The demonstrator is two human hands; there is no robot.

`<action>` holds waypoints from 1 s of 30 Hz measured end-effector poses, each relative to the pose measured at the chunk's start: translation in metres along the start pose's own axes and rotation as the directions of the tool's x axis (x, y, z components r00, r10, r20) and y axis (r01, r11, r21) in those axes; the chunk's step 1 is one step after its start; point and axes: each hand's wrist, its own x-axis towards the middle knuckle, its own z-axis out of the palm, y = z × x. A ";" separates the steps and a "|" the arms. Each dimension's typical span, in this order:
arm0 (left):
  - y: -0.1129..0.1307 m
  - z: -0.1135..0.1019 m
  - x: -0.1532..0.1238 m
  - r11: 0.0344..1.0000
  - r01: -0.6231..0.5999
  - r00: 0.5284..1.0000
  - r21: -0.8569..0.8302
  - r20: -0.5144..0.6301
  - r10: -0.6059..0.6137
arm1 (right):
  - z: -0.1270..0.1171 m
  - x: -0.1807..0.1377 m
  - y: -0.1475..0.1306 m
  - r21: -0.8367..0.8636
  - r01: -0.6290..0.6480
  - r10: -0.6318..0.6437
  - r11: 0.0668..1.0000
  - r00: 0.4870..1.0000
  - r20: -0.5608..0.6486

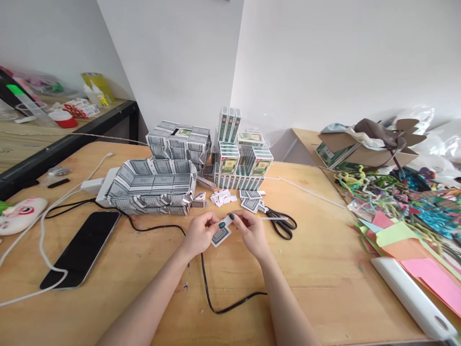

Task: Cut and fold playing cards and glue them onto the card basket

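Observation:
My left hand (199, 232) and my right hand (252, 232) meet over the wooden table (317, 269), both pinching one small playing card (221, 233) with a grey patterned back. The card is bent between my fingertips, partly folded. Just beyond my hands lie loose folded cards (224, 197) and more flat ones (250, 203). Black scissors (282, 222) rest right of my right hand. A box built from folded cards (153, 186) stands to the left front, and a second such build (180, 139) sits behind it.
Stacked card packs (240, 158) stand at the back centre. A dark phone (81, 249) and white cable (43, 235) lie at left, and a black cable (209, 293) runs under my wrists. Coloured paper (432, 276) and craft scraps (403, 192) crowd the right side.

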 end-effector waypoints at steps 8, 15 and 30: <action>0.001 0.001 0.001 0.998 -0.018 0.997 -0.061 0.068 0.022 | -0.001 0.001 0.000 0.196 -0.143 0.149 0.970 0.989 -0.016; -0.005 -0.008 0.007 0.999 -0.051 0.989 -0.011 -0.141 0.049 | -0.022 0.014 0.020 0.467 -0.096 0.326 0.879 0.836 -0.441; -0.016 -0.005 -0.001 0.900 -0.144 0.890 0.412 -0.343 0.300 | 0.019 0.057 0.000 -0.389 0.166 -0.147 0.906 0.986 0.078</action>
